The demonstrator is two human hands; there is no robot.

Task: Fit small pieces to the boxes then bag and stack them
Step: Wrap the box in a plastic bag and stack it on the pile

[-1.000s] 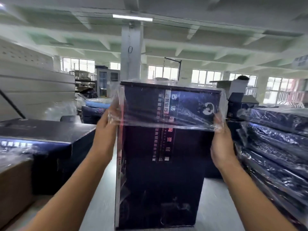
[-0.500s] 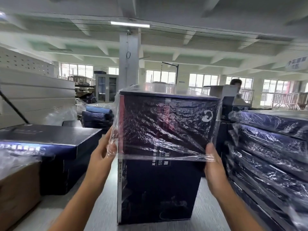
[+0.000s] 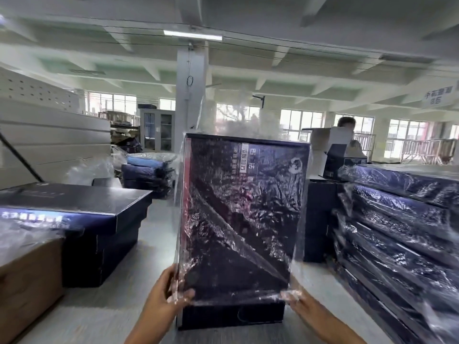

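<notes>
A dark box (image 3: 233, 316) is stood upright on the table (image 3: 104, 316), covered almost to its base by a clear bag (image 3: 248, 232). The bag's lower corners are pinched in the curled fingers of the left hand (image 3: 169, 294) and right hand (image 3: 300, 302). White characters and a round logo (image 3: 296, 166) are printed on the box, too blurred to be read.
</notes>
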